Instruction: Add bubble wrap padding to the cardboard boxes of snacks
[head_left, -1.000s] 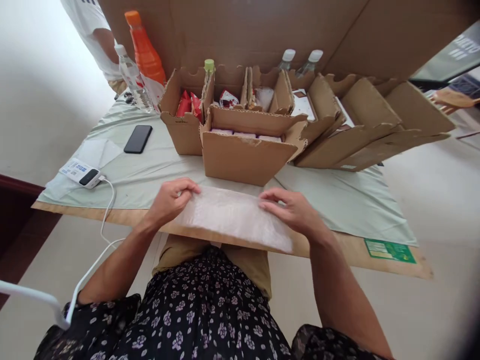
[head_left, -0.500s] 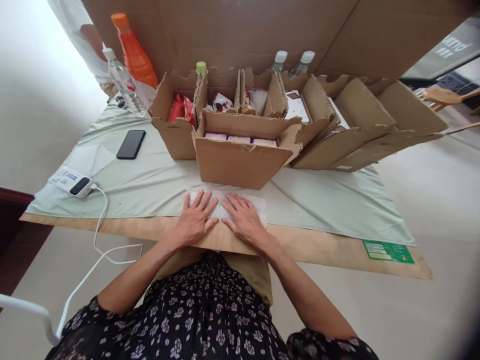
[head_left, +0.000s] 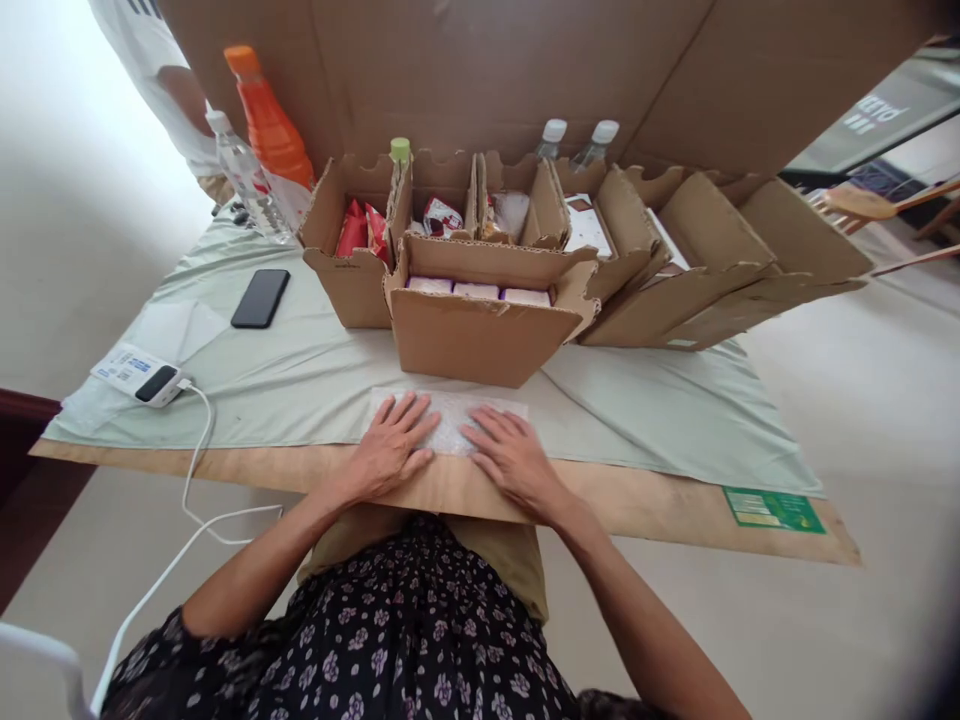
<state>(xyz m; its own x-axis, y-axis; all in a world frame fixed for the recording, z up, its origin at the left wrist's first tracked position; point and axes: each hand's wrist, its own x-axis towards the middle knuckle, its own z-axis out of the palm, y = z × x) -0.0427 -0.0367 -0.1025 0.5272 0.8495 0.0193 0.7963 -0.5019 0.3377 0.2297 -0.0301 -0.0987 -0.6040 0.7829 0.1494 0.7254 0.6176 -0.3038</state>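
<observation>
A sheet of clear bubble wrap (head_left: 454, 415) lies flat on the pale green cloth (head_left: 300, 375) near the table's front edge. My left hand (head_left: 390, 450) rests palm down on its left part, fingers spread and flat. My right hand (head_left: 514, 460) lies flat on its right part, fingers stretched forward. Both hands hold nothing. Just behind the sheet stands an open cardboard box (head_left: 480, 325) with pale pink and white packs inside.
Behind it are more open cardboard boxes (head_left: 352, 255) with red snack packets and flattened cartons (head_left: 720, 270). At the left lie a black phone (head_left: 259, 298) and a white charger (head_left: 139, 374) with cable. Bottles (head_left: 266, 130) and another person's arm (head_left: 176, 90) are at back left.
One second ago both hands held the bubble wrap stretched by its ends over the table edge. It now lies flat on the cloth, with both palms pressed on it.
</observation>
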